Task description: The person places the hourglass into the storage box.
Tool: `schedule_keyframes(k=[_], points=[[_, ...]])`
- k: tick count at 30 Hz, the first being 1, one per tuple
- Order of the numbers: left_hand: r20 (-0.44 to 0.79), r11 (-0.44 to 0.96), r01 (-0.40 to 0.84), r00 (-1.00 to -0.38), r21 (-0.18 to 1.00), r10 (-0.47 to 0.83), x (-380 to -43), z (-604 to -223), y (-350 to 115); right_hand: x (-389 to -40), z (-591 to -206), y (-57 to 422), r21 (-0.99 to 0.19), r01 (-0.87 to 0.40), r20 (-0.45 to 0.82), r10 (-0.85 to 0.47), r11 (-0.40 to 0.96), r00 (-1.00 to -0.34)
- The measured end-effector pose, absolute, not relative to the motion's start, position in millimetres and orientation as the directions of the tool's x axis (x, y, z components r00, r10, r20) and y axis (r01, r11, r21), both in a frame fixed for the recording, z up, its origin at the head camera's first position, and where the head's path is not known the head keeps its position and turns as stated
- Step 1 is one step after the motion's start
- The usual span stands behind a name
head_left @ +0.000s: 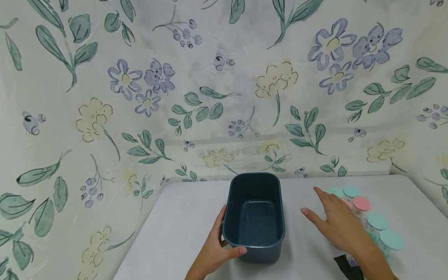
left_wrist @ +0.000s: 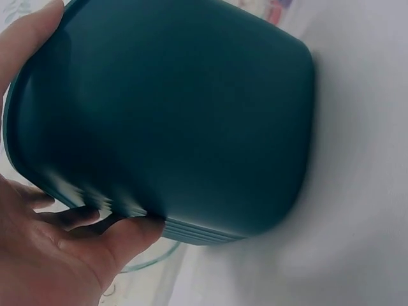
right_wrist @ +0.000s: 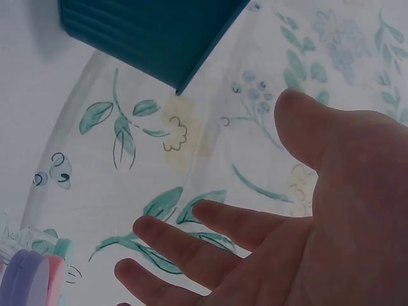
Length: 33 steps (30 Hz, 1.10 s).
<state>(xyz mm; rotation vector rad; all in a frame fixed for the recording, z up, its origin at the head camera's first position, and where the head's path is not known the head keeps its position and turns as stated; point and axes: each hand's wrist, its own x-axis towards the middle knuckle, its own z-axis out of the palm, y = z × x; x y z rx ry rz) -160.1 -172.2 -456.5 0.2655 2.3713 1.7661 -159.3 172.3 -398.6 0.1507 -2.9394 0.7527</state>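
Head view: a dark teal bin [head_left: 255,225] stood upright on the white bench [head_left: 182,217], its mouth facing up. Left hand [head_left: 216,252]: grip closed on the bin's near-left corner, thumb over the rim. Right hand [head_left: 337,225]: grip open, fingers extended, apart from the bin on its right side, near lidded jars [head_left: 377,221]. Lids [head_left: 391,239] were aqua and pink; right wrist view also showed purple. Floral sheeting [head_left: 245,77] hung behind.

Pale backdrop [head_left: 241,93], green-leaf and blue-and-yellow flower print, behind white table [head_left: 189,210].
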Motion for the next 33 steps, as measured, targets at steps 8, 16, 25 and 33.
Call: schedule_keyframes(k=[8, 16, 25, 33], points=[[-0.082, 0.293, -0.019, -0.976, 0.956, 0.203, -155, -454, -167, -157, -400, 174, -0.524, -0.132, 0.138, -0.069, 0.841, -0.988], [-0.058, 0.294, 0.009, -0.975, 0.956, 0.216, -157, -456, -168, -158, -397, 180, -0.551, -0.113, 0.125, -0.053, 0.827, -0.991], [-0.014, 0.282, 0.053, -0.973, 0.958, 0.229, -159, -461, -172, -158, -395, 184, -0.572, -0.098, 0.116, -0.038, 0.814, -0.993], [-0.004, 0.268, 0.062, -0.971, 0.961, 0.24, -160, -461, -170, -154, -391, 199, -0.664, -0.094, 0.108, -0.028, 0.742, -0.994]])
